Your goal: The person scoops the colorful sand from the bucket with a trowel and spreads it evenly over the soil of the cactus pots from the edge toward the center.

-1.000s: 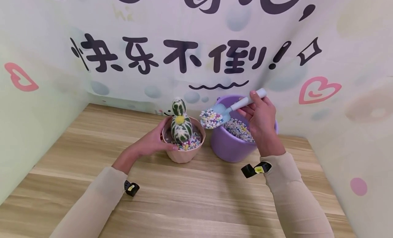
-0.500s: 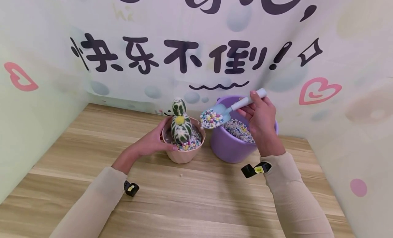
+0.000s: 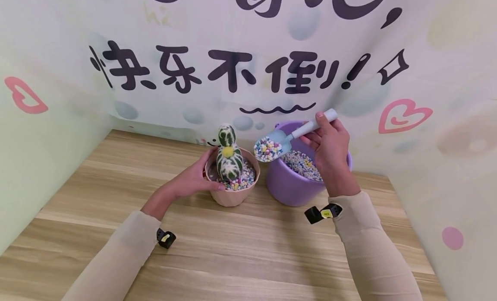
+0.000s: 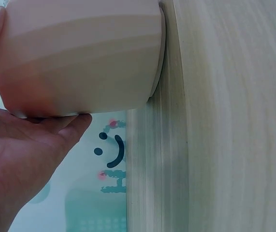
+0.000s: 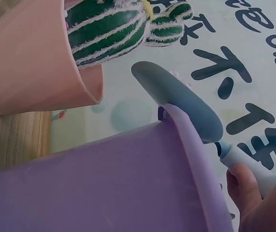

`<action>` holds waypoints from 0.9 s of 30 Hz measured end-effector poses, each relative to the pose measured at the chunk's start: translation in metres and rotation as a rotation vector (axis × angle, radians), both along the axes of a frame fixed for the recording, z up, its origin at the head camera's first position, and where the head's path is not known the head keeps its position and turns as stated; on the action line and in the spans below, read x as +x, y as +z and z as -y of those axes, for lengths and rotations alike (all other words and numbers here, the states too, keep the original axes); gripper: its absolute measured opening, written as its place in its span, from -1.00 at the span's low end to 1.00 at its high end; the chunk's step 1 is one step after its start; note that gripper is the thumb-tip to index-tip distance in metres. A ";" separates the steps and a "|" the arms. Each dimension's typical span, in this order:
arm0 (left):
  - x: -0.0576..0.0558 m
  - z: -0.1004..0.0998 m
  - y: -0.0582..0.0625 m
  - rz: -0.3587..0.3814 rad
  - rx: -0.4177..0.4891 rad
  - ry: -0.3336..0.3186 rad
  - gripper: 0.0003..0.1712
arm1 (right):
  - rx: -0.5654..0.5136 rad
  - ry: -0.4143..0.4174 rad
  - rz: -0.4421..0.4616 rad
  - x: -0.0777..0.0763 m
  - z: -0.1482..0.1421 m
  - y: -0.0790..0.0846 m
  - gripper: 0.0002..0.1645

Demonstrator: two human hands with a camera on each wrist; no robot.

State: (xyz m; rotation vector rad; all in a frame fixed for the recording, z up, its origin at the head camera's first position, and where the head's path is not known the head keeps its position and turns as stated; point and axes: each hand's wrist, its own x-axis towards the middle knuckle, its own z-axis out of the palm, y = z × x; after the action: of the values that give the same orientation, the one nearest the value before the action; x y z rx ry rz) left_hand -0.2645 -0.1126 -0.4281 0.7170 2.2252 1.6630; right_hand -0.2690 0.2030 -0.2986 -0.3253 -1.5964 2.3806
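Observation:
My left hand (image 3: 195, 176) grips the pink flowerpot (image 3: 230, 198) from its left side, thumb at the front rim and fingers behind. In the pot stands a green cactus (image 3: 230, 163) with white fuzz and a yellow flower, with pastel pebbles around its base. My right hand (image 3: 333, 147) holds the handle of a light blue trowel (image 3: 308, 129). Its blade carries a heap of coloured pebbles (image 3: 268, 150) near the pot's right rim. In the right wrist view the trowel blade (image 5: 179, 99) shows from below, over the bucket's rim.
Right of the pot, a purple bucket (image 3: 287, 186) holds more coloured pebbles (image 3: 300, 163), partly behind my right hand. Both vessels stand on a wooden table (image 3: 240, 258). A printed backdrop (image 3: 163, 106) rises close behind them.
Both hands keep their grips and hardly move. The loaded trowel stays at almost the same spot beside the pot's rim. A small pale speck over the table half a second ago is gone.

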 end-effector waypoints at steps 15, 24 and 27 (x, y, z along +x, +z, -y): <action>-0.001 0.000 -0.001 0.011 0.019 -0.015 0.27 | 0.042 -0.007 -0.042 0.000 0.003 0.002 -0.62; -0.001 0.000 -0.001 0.010 0.019 -0.023 0.26 | 0.059 -0.009 -0.043 0.000 0.003 0.002 -0.60; -0.001 0.000 -0.001 0.011 0.007 -0.015 0.28 | 0.058 -0.007 -0.047 0.000 0.003 0.004 -0.62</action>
State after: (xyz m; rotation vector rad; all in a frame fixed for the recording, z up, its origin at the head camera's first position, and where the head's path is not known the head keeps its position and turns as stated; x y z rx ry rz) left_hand -0.2656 -0.1129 -0.4286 0.7221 2.2024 1.6648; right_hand -0.2692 0.2000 -0.2951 -0.2603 -1.6369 2.3141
